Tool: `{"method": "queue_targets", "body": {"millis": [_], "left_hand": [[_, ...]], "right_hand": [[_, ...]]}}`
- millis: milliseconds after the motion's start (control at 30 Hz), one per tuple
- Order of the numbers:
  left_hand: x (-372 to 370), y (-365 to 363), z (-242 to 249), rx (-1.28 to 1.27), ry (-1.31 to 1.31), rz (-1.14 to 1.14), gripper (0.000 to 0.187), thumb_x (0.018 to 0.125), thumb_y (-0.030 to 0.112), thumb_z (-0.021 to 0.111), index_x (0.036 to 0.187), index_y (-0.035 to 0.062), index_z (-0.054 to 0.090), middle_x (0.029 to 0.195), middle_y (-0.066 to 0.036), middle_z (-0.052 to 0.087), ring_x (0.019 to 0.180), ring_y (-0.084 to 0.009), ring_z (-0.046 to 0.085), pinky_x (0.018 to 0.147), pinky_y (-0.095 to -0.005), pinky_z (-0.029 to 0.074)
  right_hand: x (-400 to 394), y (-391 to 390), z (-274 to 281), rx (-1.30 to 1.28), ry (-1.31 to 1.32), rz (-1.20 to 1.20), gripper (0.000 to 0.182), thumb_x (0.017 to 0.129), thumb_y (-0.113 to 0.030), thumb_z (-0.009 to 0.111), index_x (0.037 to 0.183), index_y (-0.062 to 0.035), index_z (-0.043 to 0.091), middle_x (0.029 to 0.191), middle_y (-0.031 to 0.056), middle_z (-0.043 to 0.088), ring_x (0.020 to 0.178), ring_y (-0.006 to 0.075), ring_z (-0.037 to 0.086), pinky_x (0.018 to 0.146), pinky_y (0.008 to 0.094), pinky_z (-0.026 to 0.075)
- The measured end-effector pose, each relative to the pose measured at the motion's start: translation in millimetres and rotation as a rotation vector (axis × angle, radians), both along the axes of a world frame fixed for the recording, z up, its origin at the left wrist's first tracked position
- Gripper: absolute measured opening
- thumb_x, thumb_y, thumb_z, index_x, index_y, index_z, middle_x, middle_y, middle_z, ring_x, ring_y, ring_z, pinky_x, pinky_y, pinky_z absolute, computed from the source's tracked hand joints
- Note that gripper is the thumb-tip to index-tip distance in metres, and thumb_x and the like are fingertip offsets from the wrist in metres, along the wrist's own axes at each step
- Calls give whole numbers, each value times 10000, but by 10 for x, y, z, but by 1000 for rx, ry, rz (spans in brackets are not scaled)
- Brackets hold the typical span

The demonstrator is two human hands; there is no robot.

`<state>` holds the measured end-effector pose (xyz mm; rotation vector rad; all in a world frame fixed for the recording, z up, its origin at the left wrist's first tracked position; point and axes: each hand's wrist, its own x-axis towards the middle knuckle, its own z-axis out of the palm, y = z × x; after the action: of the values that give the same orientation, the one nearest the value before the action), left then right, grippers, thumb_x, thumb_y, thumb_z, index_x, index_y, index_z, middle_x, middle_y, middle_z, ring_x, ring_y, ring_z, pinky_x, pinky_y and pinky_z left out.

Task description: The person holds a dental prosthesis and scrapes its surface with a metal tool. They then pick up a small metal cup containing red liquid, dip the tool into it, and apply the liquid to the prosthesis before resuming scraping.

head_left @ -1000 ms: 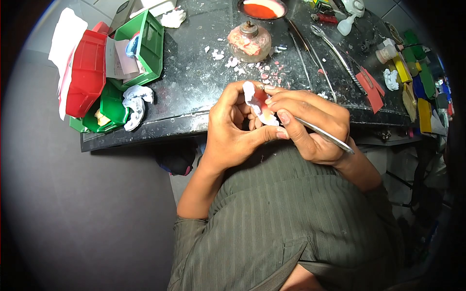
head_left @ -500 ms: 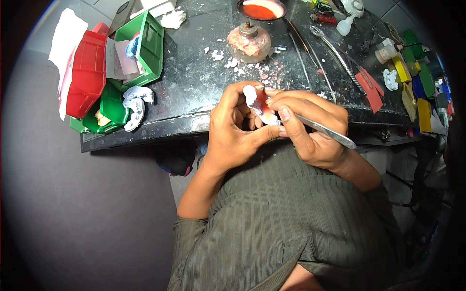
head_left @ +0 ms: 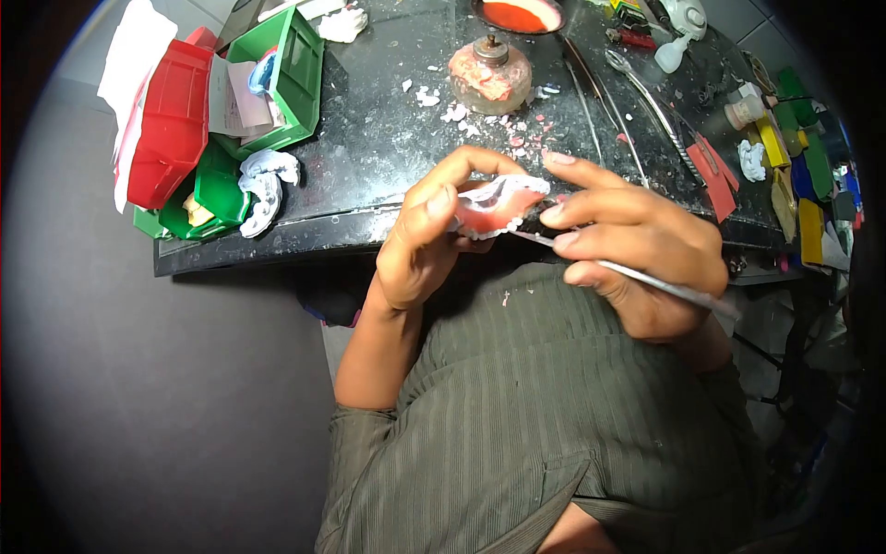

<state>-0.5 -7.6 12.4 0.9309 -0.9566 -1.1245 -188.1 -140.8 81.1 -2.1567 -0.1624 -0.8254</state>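
My left hand (head_left: 415,240) is closed round a denture in pink wax with white teeth (head_left: 494,214), on a white plaster base. The pink side faces up and the row of teeth points toward me. A slim metal wax knife (head_left: 660,283) lies in my right hand (head_left: 646,245), held between the thumb and fingers. Its thin tip is right at the row of teeth, while the broader end points down to the right. My right index finger is lifted away from the tool. Both hands are above my lap at the bench's front edge.
A glass spirit lamp (head_left: 492,81) stands on the black bench (head_left: 369,120) among wax crumbs. Behind it sits a dish of red wax (head_left: 521,15). Metal tools (head_left: 651,106) and pink wax sheets (head_left: 711,185) lie right; green (head_left: 300,88) and red bins (head_left: 171,125) stand left.
The denture has been turned in my left hand so its teeth face me. My right hand has shifted right and its fingers have spread, with the wax knife tip now showing.
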Motion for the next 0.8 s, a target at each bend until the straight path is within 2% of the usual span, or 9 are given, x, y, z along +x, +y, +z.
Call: {"method": "queue_targets", "body": {"millis": [100,133,200,367,433,467,800], "left_hand": [[-6,-10,-42,-122,75,-28,733,1007,480,339,1309,-170,492,1179,-214,621,1092,-253,610,989,-363,447],[-16,-16,-38,-123,75,-27,733,1007,480,339,1309,-170,492,1179,-214,621,1092,-253,610,989,-363,447],[-52,-28,-18,-112,89,9,673,934,473,407,1187,-115,612,1153,-201,662,1077,-243,631,942,-324,456],[-89,-25,45,-110,34,52,677,904,470,426,1210,-107,604,1167,-200,659,1085,-244,625,949,-330,452],[-94,-20,55,-103,24,68,681,895,471,434,1220,-104,600,1171,-199,658,1087,-242,623,947,-328,451],[-91,-23,45,-90,46,54,684,890,473,438,1228,-101,595,1174,-195,658,1083,-237,623,940,-324,453],[-67,-5,5,-54,64,18,677,896,467,444,1254,-91,584,1186,-178,657,1065,-211,626,908,-307,460]], "right_hand": [[25,77,-23,-156,26,-61,174,837,-23,774,976,53,702,974,185,735,1073,436,704,1042,561,503],[38,96,-40,-157,26,-61,174,837,-23,774,976,53,702,974,185,735,1073,436,704,1042,561,503],[69,131,-74,-211,-6,-100,165,830,6,762,981,46,708,974,177,736,1079,432,704,1043,554,502],[123,179,-106,-254,-19,-133,163,832,11,761,984,41,712,967,170,739,1084,422,707,1036,553,505],[138,196,-113,-288,-19,-170,242,768,-16,830,979,-4,713,983,122,723,1098,373,708,975,521,559],[140,199,-114,-288,-19,-169,242,768,-16,830,979,-4,713,983,122,723,1098,373,708,975,521,559],[153,229,-125,-272,-22,-206,218,778,-27,827,968,-12,720,948,112,729,1115,368,708,1039,561,491]]}}
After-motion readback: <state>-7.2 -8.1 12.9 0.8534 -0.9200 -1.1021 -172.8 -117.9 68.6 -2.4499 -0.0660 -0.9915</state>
